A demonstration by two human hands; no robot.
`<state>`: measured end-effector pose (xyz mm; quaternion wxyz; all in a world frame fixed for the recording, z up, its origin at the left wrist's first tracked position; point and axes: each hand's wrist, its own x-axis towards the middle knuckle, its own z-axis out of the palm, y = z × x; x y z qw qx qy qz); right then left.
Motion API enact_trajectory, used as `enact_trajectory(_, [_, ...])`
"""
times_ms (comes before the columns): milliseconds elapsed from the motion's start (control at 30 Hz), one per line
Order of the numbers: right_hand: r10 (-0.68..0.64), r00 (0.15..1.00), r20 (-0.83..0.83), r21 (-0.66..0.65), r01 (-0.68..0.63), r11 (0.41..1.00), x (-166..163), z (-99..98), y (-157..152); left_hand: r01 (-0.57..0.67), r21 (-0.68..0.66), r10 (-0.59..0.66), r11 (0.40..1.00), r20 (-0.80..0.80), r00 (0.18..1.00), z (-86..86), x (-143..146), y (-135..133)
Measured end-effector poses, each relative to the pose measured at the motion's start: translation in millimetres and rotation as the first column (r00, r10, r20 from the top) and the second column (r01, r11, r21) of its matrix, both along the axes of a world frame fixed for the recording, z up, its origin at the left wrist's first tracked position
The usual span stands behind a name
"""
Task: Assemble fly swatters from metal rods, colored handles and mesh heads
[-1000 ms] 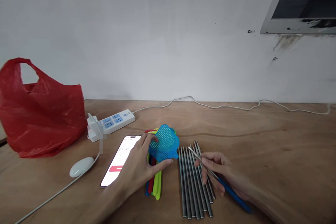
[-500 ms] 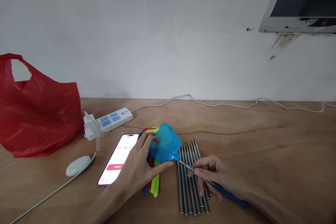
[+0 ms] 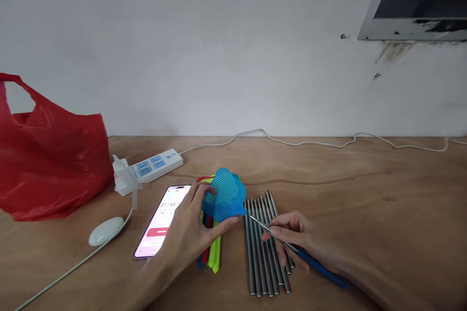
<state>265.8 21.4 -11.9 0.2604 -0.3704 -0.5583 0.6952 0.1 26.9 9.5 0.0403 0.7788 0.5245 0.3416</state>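
Note:
My left hand grips a blue perforated fly swatter head by its left edge, its socket pointing right. In my right hand is a telescopic metal rod with a blue handle, pinched between thumb and fingers. The rod's tip is just right of the swatter head's socket, with a small gap between them. Beneath the blue head lie more swatter heads, red and yellow-green, partly hidden. Red, blue and yellow-green handles stick out below my left hand. Several metal rods lie side by side under my right hand.
A lit phone showing a timer lies left of my left hand. Behind it are a white power strip with a plug and a white oval device on a cable. A red plastic bag stands at far left. A thin cable runs along the wall.
The rod has come out of the blue swatter head's socket; before, they were joined. My left hand has shifted slightly left with the head, opening a gap.

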Motion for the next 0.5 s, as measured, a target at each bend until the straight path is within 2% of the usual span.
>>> enact_trajectory(367, [0.023, 0.999, 0.029, 0.025, -0.024, 0.999, -0.7, -5.7, -0.5, 0.039, -0.049, -0.038, 0.998, 0.027, 0.999, -0.4, 1.9, -3.2])
enact_trajectory(433, [0.009, 0.999, 0.037, 0.025, -0.01, 1.0, -0.8, -5.1, -0.5, 0.057, -0.074, -0.05, 0.996, 0.088, 0.995, -0.7, 0.7, -3.2])
enact_trajectory(500, [-0.016, 0.999, 0.044, 0.03, 0.015, 0.999, -0.5, -4.1, -0.2, 0.079, -0.132, -0.049, 0.988, 0.217, 0.975, -2.9, -1.2, -0.9])
